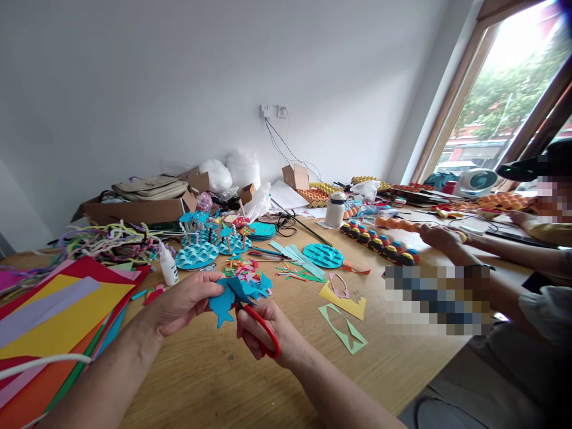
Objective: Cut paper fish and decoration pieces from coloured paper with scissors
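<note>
My left hand (pixel 181 301) pinches a piece of blue paper (pixel 222 304) cut into a fish-like shape, held just above the wooden table (pixel 214 369). My right hand (pixel 263 333) grips red-handled scissors (pixel 263 328), with its fingers through the loops and the blades at the blue paper. Several small coloured paper cut-outs (pixel 250 274) lie on the table just beyond my hands.
Stacked coloured paper sheets (pixel 53 316) lie at the left, with a small glue bottle (pixel 168 265) and pipe cleaners (pixel 98 238) behind. Blue wavy paper discs (pixel 322 255), yellow (pixel 344 301) and green (pixel 344 329) scraps lie ahead. At the right another person's hands (pixel 440 235) work near painted egg cartons (pixel 379 241).
</note>
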The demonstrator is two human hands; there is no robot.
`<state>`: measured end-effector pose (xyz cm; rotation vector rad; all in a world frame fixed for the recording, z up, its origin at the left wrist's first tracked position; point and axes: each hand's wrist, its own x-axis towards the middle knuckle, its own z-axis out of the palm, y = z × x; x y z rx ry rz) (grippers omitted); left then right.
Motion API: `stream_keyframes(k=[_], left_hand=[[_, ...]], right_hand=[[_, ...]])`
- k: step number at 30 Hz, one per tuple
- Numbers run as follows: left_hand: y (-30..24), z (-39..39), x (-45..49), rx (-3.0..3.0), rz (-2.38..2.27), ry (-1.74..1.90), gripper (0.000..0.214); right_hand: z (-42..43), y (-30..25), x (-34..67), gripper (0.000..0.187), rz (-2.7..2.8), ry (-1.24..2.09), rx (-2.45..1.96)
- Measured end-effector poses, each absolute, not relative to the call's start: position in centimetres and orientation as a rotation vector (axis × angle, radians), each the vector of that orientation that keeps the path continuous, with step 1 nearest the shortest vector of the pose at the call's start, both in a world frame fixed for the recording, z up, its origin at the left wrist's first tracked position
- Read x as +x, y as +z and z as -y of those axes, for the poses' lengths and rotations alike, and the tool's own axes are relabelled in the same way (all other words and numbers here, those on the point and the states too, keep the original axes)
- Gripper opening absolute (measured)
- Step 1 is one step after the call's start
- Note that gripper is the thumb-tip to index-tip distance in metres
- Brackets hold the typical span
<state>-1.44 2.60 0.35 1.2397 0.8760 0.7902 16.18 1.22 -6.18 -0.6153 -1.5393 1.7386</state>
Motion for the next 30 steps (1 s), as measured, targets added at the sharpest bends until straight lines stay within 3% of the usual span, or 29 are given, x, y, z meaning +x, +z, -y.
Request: stream_keyframes(k=[16,21,30], left_hand=[[-0.2,-2.7,-0.3,1.192,-0.876,0.979,0.007],[0.4,-3.1,-0.8,1.215,-0.981,1.013,0.008],[-1.0,-4.0,-1.1,1.328,-1.084,0.935,0.017]], right_hand=[[-1.4,-5.7,16.0,0.043,1.497,1.703,-0.547],[-1.0,-3.5,18.0,0.045,1.717,1.800,-0.862],[-1.4,-1.5,19.1,0.037,1.892,1.500,-1.070]])
